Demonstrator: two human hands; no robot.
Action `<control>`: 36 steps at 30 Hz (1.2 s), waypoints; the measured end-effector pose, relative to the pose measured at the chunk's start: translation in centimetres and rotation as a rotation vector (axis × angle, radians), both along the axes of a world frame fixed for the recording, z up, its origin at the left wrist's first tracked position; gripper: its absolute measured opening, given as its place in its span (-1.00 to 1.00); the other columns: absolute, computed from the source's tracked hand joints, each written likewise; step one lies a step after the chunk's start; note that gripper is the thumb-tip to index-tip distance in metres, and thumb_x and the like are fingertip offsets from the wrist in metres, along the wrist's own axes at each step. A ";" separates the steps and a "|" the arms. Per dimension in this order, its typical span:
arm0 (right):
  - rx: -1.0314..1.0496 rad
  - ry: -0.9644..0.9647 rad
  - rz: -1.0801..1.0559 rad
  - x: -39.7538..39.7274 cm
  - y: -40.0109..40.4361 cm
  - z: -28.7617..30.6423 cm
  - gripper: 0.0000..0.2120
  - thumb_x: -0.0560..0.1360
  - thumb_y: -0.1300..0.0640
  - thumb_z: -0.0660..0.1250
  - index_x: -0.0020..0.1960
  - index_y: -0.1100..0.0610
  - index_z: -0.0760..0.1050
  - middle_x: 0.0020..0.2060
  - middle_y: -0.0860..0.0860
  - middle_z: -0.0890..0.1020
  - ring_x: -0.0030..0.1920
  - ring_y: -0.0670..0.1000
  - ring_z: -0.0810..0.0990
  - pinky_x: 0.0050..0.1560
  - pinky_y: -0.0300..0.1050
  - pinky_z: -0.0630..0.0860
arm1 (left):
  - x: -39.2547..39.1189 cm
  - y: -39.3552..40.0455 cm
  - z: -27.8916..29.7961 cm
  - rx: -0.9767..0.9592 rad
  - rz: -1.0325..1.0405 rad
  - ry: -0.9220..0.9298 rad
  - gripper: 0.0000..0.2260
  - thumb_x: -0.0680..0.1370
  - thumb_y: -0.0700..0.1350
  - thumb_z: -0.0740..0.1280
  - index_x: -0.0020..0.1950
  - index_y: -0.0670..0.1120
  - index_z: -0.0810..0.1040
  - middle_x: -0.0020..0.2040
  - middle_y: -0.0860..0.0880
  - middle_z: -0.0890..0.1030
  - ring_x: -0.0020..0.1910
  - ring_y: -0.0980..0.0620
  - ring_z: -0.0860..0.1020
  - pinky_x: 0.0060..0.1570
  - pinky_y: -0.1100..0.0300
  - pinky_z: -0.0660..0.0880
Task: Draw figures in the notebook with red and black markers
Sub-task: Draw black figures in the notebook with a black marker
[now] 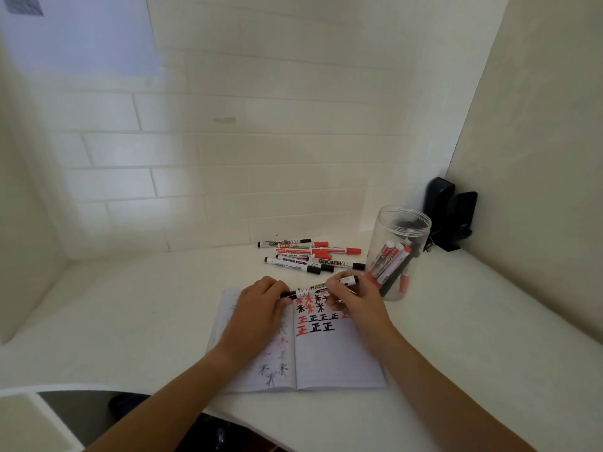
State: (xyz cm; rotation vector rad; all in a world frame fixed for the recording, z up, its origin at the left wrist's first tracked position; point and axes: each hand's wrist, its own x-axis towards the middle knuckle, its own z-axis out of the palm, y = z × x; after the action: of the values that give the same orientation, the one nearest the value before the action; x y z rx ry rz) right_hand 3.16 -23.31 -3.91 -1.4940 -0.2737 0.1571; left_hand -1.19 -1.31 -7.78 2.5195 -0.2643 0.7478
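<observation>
On the white desk (137,305), both hands grip a black marker (313,287) beside loose markers (310,256) and a jar (396,252).

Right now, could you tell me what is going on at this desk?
A person holds a black marker crosswise over an open notebook, left hand gripping one end, right hand the other, as if capping or uncapping it. The right page already carries rows of red and black figures. More loose markers lie on the desk beyond the notebook, and a clear jar to the right holds others.
</observation>
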 end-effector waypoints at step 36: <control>-1.083 -1.310 -0.160 -1.7 1.6 -3.1 -0.82 0.63 -0.03 0.31 0.17 0.01 0.56 -0.29 -0.08 0.58 -0.42 -0.06 0.53 -0.50 -0.20 0.41 | -1.5 -0.9 1.3 -0.049 -0.302 0.047 -0.76 0.70 0.03 0.06 0.00 0.00 0.46 -0.08 0.12 0.46 -0.06 0.09 0.44 -0.02 0.10 0.42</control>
State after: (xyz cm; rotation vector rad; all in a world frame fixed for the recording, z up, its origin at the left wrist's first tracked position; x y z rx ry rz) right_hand 1.49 -21.70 -6.97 -2.5050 -1.2446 -1.0026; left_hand -2.67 -2.25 -6.52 2.3734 -0.5870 0.5660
